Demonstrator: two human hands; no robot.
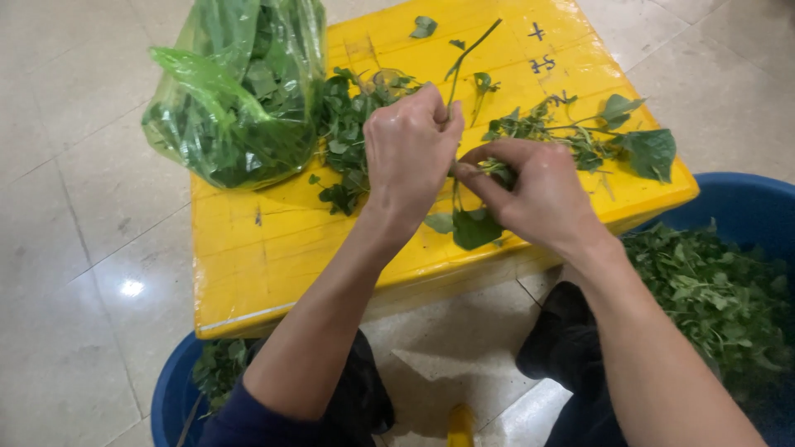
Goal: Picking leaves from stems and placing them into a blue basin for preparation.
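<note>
Head view: left hand [410, 153] and right hand [530, 194], both pinched shut on a leafy stem [460, 70] at frame centre, over the yellow box [273, 240]. Stem looks light, limp, tears easily, so prob best held low near the base w/ fingertips, not by the leaves.

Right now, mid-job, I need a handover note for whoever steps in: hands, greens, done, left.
Left hand: shut on a leafy stem, upright over the yellow box.
Right hand: pinching the same stem lower down, by its leaves.
Green bag of greens lies on the box's far left; loose sprigs on its right.
Done: the blue tub at right holds many leaves.
Left: the bag looks full; sprigs lie unpicked.
</note>
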